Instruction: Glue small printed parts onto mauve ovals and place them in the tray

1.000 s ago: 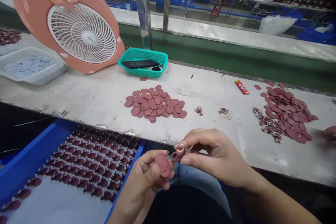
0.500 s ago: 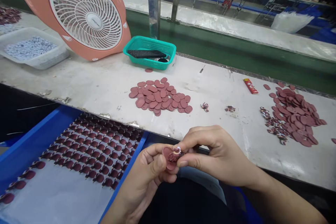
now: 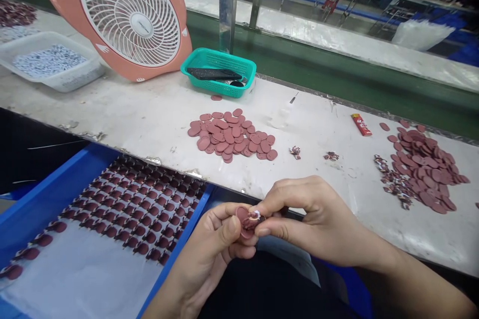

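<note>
My left hand [image 3: 215,254] pinches a dark red oval disc [image 3: 243,215] between thumb and fingers, just below the bench edge. My right hand [image 3: 310,222] pinches a small pink and white figure piece [image 3: 255,218] and presses it against that disc. Both hands meet over my lap. On the bench above them lies a pile of the same red oval discs [image 3: 232,134]. Two small loose figure pieces [image 3: 295,151] lie to the right of the pile.
A blue tray [image 3: 48,194] at lower left holds rows of assembled dark red pieces on white paper. A pink fan [image 3: 123,15], a teal basket [image 3: 220,72], a white bin [image 3: 48,62], a red lighter [image 3: 361,124] and a second disc pile [image 3: 426,167] are on the bench.
My hands have come together: the figure piece, held apart from the disc a second ago, now sits against it. The view has tilted down and shifted slightly.
</note>
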Demonstrator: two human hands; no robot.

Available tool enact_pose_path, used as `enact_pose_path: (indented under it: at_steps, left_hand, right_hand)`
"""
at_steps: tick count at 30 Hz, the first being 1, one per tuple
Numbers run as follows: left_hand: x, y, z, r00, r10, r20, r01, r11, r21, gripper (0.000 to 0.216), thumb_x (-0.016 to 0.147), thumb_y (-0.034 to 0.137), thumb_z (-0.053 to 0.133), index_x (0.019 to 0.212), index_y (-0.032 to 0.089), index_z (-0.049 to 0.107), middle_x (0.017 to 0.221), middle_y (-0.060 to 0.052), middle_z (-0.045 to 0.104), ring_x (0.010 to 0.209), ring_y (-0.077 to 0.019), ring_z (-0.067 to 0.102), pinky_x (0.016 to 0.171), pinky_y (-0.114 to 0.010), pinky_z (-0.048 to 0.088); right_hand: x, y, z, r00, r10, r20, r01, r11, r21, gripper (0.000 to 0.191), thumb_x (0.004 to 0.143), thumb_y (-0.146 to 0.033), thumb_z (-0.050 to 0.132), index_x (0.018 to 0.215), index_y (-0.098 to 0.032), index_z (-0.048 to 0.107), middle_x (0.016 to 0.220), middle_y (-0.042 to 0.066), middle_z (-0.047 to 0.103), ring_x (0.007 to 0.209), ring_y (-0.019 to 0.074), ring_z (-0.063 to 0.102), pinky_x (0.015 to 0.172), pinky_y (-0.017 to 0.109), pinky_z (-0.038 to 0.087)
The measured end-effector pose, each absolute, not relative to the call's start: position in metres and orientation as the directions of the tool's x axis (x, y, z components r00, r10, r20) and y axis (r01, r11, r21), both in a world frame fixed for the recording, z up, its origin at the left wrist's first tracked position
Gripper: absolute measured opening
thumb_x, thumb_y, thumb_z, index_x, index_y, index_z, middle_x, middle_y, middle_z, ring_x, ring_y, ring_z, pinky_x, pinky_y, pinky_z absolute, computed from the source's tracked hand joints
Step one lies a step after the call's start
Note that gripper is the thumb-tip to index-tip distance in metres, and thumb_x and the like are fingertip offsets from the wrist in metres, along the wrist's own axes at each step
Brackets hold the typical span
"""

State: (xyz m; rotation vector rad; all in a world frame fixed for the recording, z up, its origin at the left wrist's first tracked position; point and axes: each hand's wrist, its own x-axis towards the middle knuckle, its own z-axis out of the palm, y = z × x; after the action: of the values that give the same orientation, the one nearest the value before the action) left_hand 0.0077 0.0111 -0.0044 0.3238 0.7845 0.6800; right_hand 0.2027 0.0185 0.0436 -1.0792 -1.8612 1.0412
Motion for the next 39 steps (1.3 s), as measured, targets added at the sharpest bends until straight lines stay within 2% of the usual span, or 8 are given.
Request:
enact_pose_path:
  at_steps: [10, 16, 23, 27, 33, 39]
  left_hand:
    - [0.007, 0.012, -0.013, 0.56, 0.666, -0.492, -0.451, 0.744, 0.493, 0.032, 0.066, 0.043, 0.092, 0.081, 0.016, 0.081, 0.067, -0.001, 0.07, 0.059, -0.0083, 0.064, 0.057, -0.016, 0.058]
    - [0.009, 0.011, -0.013, 0.565, 0.672, -0.478, -0.478, 0.739, 0.474, 0.029, 0.064, 0.04, 0.094, 0.077, 0.018, 0.081, 0.067, 0.0, 0.072, 0.058, -0.0078, 0.065, 0.056, -0.016, 0.059]
    - [0.005, 0.006, -0.013, 0.565, 0.679, -0.469, -0.497, 0.733, 0.465, 0.033, 0.061, 0.04, 0.096, 0.084, 0.021, 0.082, 0.067, -0.001, 0.076, 0.057, -0.0088, 0.068, 0.055, -0.015, 0.055]
    - [0.005, 0.006, -0.012, 0.569, 0.678, -0.466, -0.499, 0.735, 0.46, 0.032, 0.061, 0.039, 0.096, 0.083, 0.021, 0.082, 0.066, 0.001, 0.075, 0.055, -0.0077, 0.067, 0.054, -0.013, 0.053]
    - [0.004, 0.005, -0.015, 0.575, 0.68, -0.454, -0.507, 0.732, 0.455, 0.031, 0.064, 0.039, 0.094, 0.086, 0.02, 0.082, 0.071, -0.001, 0.078, 0.06, -0.009, 0.07, 0.057, -0.014, 0.054]
    - [0.003, 0.006, -0.018, 0.591, 0.665, -0.456, -0.506, 0.746, 0.432, 0.03, 0.067, 0.039, 0.093, 0.087, 0.02, 0.082, 0.074, -0.002, 0.077, 0.063, -0.0098, 0.07, 0.058, -0.016, 0.058]
  right_hand:
    - [0.204, 0.023, 0.051, -0.467, 0.856, 0.219, 0.354, 0.409, -0.841, 0.006, 0.095, -0.027, 0.074, 0.094, -0.021, 0.075, 0.081, -0.001, 0.078, 0.071, 0.0112, 0.072, 0.065, 0.02, 0.053]
    - [0.203, 0.021, 0.054, -0.495, 0.841, 0.218, 0.361, 0.427, -0.829, 0.002, 0.093, -0.021, 0.075, 0.095, -0.02, 0.074, 0.081, -0.001, 0.078, 0.071, 0.0109, 0.071, 0.067, 0.019, 0.053]
    - [0.201, 0.016, 0.057, -0.51, 0.822, 0.255, 0.325, 0.458, -0.828, 0.014, 0.089, -0.009, 0.076, 0.1, -0.017, 0.073, 0.084, -0.001, 0.077, 0.073, 0.0085, 0.069, 0.074, 0.014, 0.053]
    - [0.199, 0.014, 0.057, -0.502, 0.825, 0.26, 0.311, 0.452, -0.836, 0.011, 0.088, -0.008, 0.077, 0.097, -0.014, 0.074, 0.081, 0.0, 0.076, 0.075, 0.0074, 0.069, 0.079, 0.011, 0.052]
    - [0.198, 0.015, 0.055, -0.492, 0.832, 0.258, 0.29, 0.436, -0.852, 0.015, 0.086, -0.007, 0.079, 0.099, -0.012, 0.076, 0.081, 0.002, 0.077, 0.073, 0.0076, 0.068, 0.074, 0.011, 0.052]
    - [0.199, 0.016, 0.054, -0.501, 0.845, 0.184, 0.323, 0.38, -0.867, 0.014, 0.086, -0.01, 0.08, 0.099, -0.016, 0.077, 0.083, 0.001, 0.077, 0.073, 0.0081, 0.069, 0.071, 0.014, 0.052]
